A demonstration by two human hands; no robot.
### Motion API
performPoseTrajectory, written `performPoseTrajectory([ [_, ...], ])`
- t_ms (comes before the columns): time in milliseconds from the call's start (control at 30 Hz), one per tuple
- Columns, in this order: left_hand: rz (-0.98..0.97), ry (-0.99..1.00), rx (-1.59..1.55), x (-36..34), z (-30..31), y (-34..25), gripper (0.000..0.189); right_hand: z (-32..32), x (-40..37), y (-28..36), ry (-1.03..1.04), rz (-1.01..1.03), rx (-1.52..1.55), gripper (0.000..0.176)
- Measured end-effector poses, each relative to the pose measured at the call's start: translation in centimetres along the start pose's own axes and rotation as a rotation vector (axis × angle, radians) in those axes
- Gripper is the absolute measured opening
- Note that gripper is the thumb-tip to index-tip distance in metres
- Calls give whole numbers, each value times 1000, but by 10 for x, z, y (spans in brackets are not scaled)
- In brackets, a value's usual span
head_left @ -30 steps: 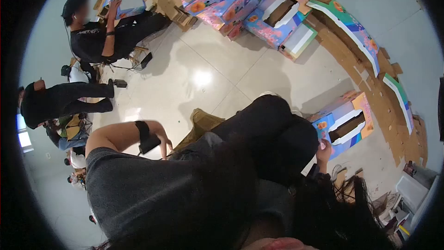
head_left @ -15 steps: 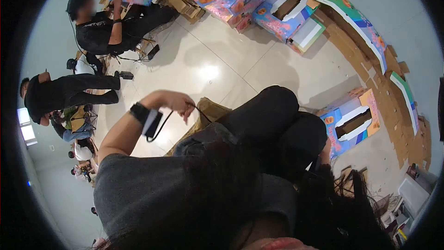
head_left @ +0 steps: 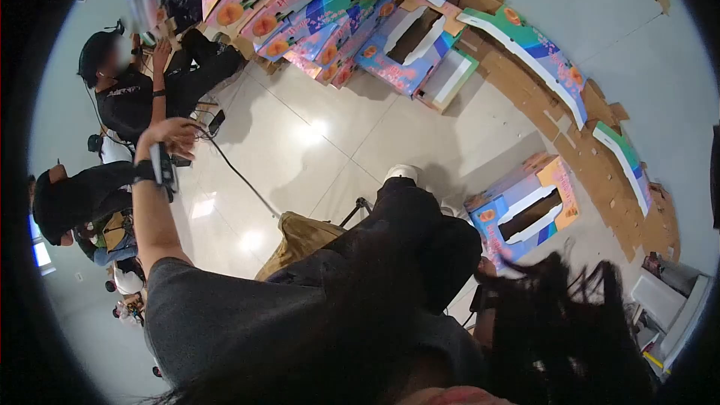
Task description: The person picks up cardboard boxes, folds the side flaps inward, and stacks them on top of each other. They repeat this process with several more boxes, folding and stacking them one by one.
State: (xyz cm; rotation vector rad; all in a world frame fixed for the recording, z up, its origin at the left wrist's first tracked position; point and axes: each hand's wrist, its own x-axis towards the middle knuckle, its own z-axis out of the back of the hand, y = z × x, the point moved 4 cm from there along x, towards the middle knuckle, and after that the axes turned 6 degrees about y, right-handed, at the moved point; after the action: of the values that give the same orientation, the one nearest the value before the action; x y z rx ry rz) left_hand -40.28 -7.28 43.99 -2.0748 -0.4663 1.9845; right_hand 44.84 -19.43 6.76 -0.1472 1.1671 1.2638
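Observation:
My left hand [head_left: 172, 135] is stretched out at the left, its fingers curled round a black cable [head_left: 236, 170]. The cable runs down towards a tan cloth seat [head_left: 304, 240] beside my legs. A dark device with a strap [head_left: 160, 165] is on my left wrist. Hair and my knee mostly cover my right hand [head_left: 487, 265]. It is at the near corner of a colourful carton [head_left: 487, 217] with a cut-out opening, standing on the floor; its grip is hidden.
Several printed cartons [head_left: 300, 11] are stacked at the top. Flattened brown cardboard [head_left: 525, 94] lines the wall. A seated person in black [head_left: 124, 97] handles a carton [head_left: 142, 0] at the upper left. Another person in dark clothes [head_left: 82, 199] is below. A white bin [head_left: 660, 300] stands at the right.
My left hand has swung outwards to the left, drawing the cable out into a long line. The view has shifted, and the seated person's carton is raised higher.

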Motion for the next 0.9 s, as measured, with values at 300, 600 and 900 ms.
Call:
performPoseTrajectory([
  [300,-572,280,347,42,-146,-74,14,7,23,-2,19,-2,-2,29],
  [600,-612,654,505,163,-294,38,26,-26,0,43,8,28,-111,31],
  [900,-457,538,950,285,-321,95,33,-4,-26,94,9,37,-257,36],
])
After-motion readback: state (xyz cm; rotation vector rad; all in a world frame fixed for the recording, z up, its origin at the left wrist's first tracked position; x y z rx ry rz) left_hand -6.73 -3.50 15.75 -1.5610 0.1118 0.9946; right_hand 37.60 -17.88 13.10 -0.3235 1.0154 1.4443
